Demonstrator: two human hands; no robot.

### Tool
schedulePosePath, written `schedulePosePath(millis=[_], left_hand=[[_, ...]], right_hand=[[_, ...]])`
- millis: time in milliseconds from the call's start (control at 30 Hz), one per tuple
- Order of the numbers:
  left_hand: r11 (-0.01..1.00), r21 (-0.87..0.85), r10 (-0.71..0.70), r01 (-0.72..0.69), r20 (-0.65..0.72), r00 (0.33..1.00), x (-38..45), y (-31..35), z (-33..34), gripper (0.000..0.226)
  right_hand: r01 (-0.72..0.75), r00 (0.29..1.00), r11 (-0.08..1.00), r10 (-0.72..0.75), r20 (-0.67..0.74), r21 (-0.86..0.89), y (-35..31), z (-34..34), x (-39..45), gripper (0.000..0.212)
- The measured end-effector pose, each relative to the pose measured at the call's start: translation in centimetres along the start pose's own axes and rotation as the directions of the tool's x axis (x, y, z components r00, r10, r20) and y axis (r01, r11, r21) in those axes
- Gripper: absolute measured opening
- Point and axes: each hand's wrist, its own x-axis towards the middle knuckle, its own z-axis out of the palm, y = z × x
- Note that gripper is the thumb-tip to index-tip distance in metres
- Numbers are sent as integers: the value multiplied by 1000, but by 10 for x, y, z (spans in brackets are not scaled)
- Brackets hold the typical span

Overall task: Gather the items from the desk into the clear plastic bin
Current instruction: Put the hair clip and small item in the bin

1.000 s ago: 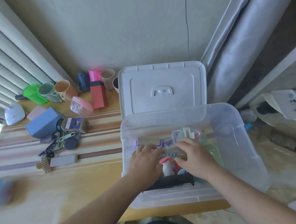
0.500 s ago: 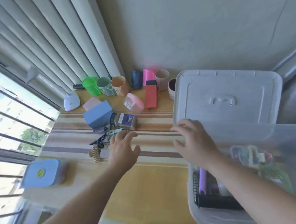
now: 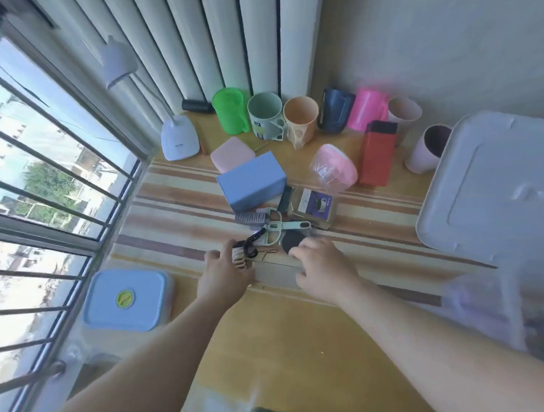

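Both hands on small clutter at mid-desk; bin at right edge.

Left hand (image 3: 225,277) pinches a pale toothed hair clip (image 3: 238,256). Right hand (image 3: 323,271), fingers curled, rests on a flat grey box (image 3: 276,273); whether it grips, cannot tell. Clear plastic bin (image 3: 503,313) near right, its white lid (image 3: 496,187) propped behind it.

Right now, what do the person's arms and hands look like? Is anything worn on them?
Both forearms are bare, with no sleeves in view. The left hand and right hand wear no gloves; no rings, watch or bracelets show, though motion blur hides fine detail.
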Motion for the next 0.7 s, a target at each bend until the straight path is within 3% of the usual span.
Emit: schedulePosePath(millis=[133, 200, 400, 533, 633, 700], left_hand=[[1000, 7, 3, -4, 63, 998, 16, -3, 10, 98], [1000, -3, 6, -5, 77, 997, 18, -6, 10, 101], [997, -58, 60, -56, 72, 996, 7, -28, 8, 60], [989, -136, 71, -58, 88, 994, -2, -49, 7, 50], [979, -189, 100, -81, 91, 991, -11, -57, 6, 43], [974, -201, 119, -101, 78, 990, -19, -56, 3, 44]], right_hand=[[-29, 996, 997, 35, 79, -73, -18, 22, 14, 39], [-41, 993, 995, 50, 104, -89, -22, 31, 18, 41], [-74, 993, 985, 87, 77, -157, -20, 59, 22, 52], [-88, 995, 977, 93, 16, -196, -18, 69, 17, 56], [-96, 994, 992, 99, 39, -79, -14, 64, 5, 49], [-173, 983, 971, 161, 88, 162, -9, 56, -6, 44]])
